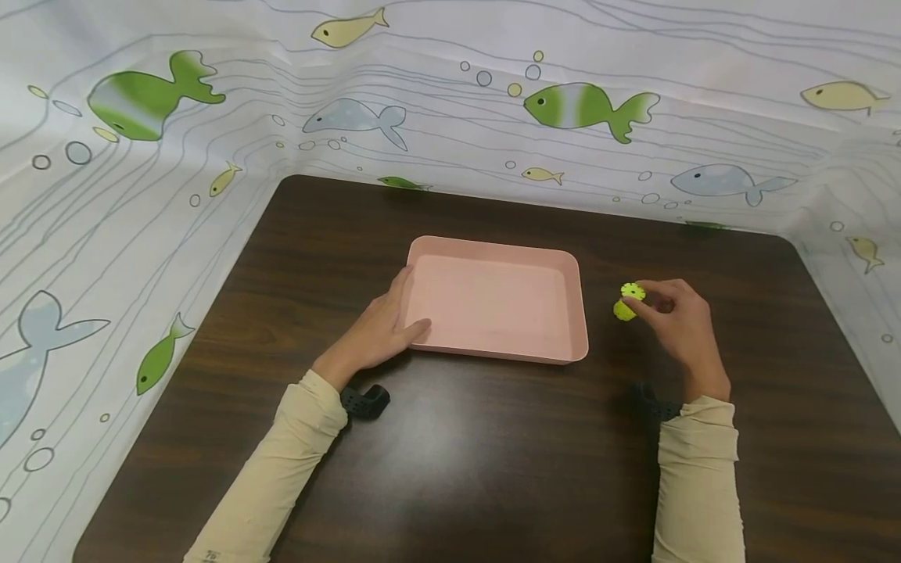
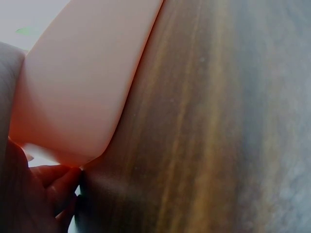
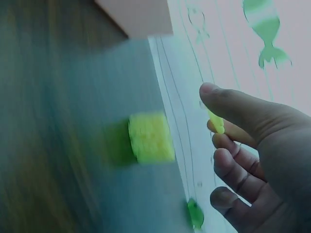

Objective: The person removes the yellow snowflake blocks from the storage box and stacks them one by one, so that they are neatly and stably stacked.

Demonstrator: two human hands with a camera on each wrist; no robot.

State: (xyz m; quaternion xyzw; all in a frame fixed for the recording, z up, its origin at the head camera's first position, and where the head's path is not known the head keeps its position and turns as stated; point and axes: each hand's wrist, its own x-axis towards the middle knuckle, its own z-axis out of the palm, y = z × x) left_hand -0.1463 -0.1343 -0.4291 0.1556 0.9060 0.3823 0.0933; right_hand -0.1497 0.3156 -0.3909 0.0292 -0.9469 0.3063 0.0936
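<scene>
My left hand (image 1: 376,328) grips the left side of a pink rectangular tray (image 1: 493,354), thumb over the rim near the front corner and fingers along the outer wall. In the left wrist view the tray's wall (image 2: 87,87) rises beside the fingers. To the right of the tray, my right hand (image 1: 679,320) pinches a small yellow-green notched disc (image 1: 633,292) between thumb and index finger. Just beneath that disc, a stack of similar yellow pieces (image 1: 623,311) stands on the table; the right wrist view shows it as a blurred yellow block (image 3: 151,138), apart from the held disc (image 3: 215,122).
The dark wood table (image 1: 436,469) reaches back to a white sheet (image 1: 450,70) printed with fish, which hangs behind and at both sides. A black wrist strap (image 1: 366,401) sits on the left wrist; another dark strap (image 1: 660,405) is at the right wrist.
</scene>
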